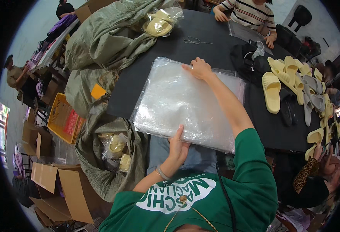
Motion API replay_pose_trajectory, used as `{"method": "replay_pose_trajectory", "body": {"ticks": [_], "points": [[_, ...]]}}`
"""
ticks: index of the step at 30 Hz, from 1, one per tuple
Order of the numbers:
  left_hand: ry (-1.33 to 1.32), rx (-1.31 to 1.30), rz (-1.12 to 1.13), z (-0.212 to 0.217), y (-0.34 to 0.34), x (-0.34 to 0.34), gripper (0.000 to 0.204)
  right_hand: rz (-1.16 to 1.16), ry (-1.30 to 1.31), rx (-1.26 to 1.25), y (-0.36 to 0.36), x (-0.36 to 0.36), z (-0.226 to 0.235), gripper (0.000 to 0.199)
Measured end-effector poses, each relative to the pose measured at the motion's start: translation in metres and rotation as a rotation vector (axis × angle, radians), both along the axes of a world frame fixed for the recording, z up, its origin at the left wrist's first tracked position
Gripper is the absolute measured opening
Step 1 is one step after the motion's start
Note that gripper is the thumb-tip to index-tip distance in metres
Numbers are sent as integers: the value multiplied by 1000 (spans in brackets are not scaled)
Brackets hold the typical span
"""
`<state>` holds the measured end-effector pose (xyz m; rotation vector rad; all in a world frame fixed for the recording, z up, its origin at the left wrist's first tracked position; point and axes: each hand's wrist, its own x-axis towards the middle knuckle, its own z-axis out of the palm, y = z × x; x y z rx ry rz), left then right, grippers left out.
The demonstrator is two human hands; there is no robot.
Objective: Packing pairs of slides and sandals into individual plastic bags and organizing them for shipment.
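A stack of clear plastic bags (185, 102) lies flat on the black table (212, 34) in front of me. My left hand (177, 146) grips the stack's near edge, thumb on top. My right hand (198, 68) reaches across and pinches the far edge of the top bag. Pale yellow slippers (272, 91) lie to the right of the stack, apart from both hands.
Grey slippers (313, 96) and more yellow ones crowd the table's right side. A black bag (249, 58) sits beyond the stack. An olive sack (108, 34) holds bagged slippers (158, 25). Another sack (112, 154), a yellow crate (62, 118) and cardboard boxes (62, 189) stand left. Other people sit around the table.
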<state>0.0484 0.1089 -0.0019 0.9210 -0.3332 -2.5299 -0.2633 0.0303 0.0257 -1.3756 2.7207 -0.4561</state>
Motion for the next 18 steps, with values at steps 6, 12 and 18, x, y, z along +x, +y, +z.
{"method": "replay_pose_trajectory", "body": {"ticks": [6, 12, 18], "points": [[121, 82, 54, -10, -2, -18, 46, -71, 73, 68, 5, -14, -2, 81], [175, 139, 73, -23, -10, -28, 49, 0, -100, 147, 6, -11, 16, 86], [52, 39, 42, -12, 2, -15, 53, 60, -213, 274, 5, -6, 47, 87]]}}
